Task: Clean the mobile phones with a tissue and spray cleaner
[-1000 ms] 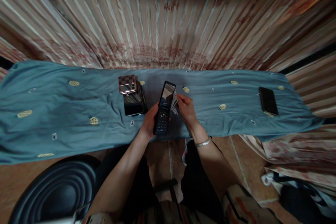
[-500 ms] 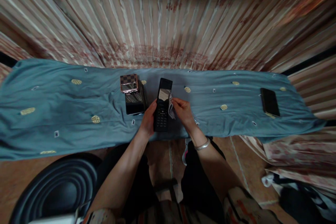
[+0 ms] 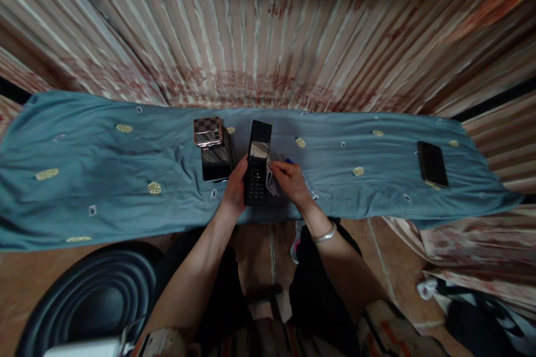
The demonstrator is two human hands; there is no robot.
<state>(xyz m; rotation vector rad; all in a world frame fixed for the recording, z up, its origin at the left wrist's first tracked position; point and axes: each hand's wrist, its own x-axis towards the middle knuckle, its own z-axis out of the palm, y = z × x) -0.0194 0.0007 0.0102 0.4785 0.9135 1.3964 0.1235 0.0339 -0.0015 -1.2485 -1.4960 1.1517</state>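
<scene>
A black flip phone [image 3: 256, 179], unfolded with its screen half up and its keypad facing me, is gripped along its left side by my left hand [image 3: 235, 185]. In my right hand [image 3: 290, 179], a small pale grey cloth [image 3: 271, 179] is pinched between thumb and fingers. The cloth hangs against the phone's right edge, close to the hinge. Partly hidden behind my right hand lies a clear item with a blue end [image 3: 288, 161], whose kind I cannot make out.
Left of my hands, a brown-checked folded phone [image 3: 207, 131] rests on a stack of dark phones [image 3: 216, 164]. Another dark phone [image 3: 432, 164] lies far right on the blue cloth-covered table [image 3: 330, 195]. Pleated curtains [image 3: 268, 28] hang behind, and a round black stool [image 3: 96, 301] stands lower left.
My right hand and the cloth have shifted slightly left and down along the phone's right edge. The phone's screen half is tilted a little differently, and the blue-ended item has come into view.
</scene>
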